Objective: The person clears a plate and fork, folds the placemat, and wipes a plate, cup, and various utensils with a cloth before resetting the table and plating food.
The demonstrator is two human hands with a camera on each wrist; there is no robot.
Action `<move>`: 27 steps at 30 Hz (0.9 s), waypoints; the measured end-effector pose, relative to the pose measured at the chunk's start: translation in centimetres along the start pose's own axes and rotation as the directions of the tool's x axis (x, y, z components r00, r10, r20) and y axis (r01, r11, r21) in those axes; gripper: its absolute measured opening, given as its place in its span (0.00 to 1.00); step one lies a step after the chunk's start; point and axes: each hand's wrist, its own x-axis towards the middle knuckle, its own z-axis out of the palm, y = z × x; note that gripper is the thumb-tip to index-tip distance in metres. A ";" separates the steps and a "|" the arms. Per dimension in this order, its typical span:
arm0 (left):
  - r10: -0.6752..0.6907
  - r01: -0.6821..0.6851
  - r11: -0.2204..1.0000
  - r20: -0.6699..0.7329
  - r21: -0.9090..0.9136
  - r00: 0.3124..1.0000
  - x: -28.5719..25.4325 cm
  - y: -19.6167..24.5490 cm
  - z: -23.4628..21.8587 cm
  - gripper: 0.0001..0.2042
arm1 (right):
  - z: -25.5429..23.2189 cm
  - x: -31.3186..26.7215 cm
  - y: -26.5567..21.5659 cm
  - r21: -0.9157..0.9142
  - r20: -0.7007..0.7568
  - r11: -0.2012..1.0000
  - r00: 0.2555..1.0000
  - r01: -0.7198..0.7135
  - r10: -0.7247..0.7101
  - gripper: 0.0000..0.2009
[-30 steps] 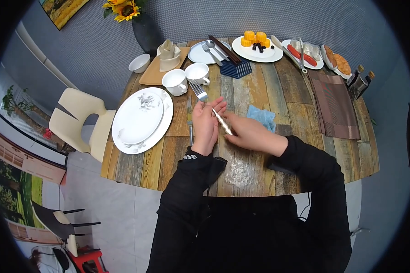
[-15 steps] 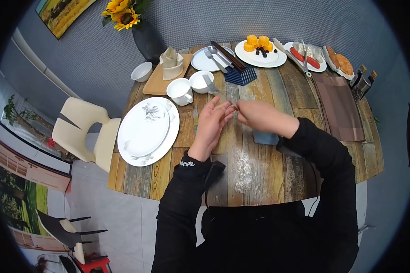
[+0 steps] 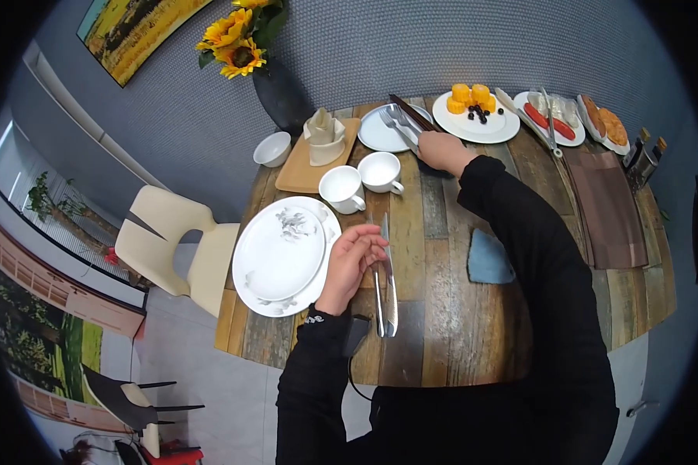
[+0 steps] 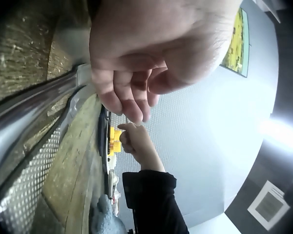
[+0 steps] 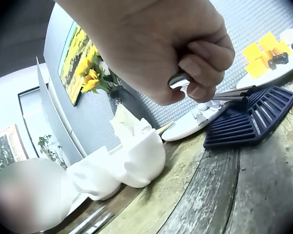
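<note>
My right hand (image 3: pixel 444 151) reaches to the back of the table and grips the handle of a piece of silver cutlery at the edge of a pale blue plate (image 3: pixel 374 141). In the right wrist view its fingers curl around a shiny rounded metal end (image 5: pixel 179 80); which utensil it is, I cannot tell. A fork (image 3: pixel 389 118) lies on that plate. My left hand (image 3: pixel 349 263) hovers beside two silver pieces of cutlery (image 3: pixel 385 298) on the table, fingers loosely bent, holding nothing. One has a textured handle (image 4: pixel 31 178).
White stacked plates (image 3: pixel 275 256) lie left of the left hand. Two white cups (image 3: pixel 341 188) stand behind it, near a wooden tray (image 3: pixel 298 174). A navy slotted mat (image 5: pixel 254 122) lies under the right hand. A blue cloth (image 3: pixel 490 260) is right of centre.
The textured-handled fork both hands held has left them. My right hand has moved from the left hand to the pale blue plate at the back. The left hand stays near the white plates.
</note>
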 end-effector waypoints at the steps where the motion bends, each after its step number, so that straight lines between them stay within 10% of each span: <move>1: 0.007 -0.007 1.000 -0.001 0.006 1.000 0.0 0.1 -0.3 0.10 | 0.4 0.6 -0.1 0.003 -0.007 1.000 1.000 0.005 -0.005 0.10; 27: -0.060 0.060 0.998 -0.010 0.033 0.998 0.1 -0.1 -0.8 0.09 | 4.9 6.7 -0.9 -0.110 -0.080 0.994 0.997 -0.008 0.000 0.09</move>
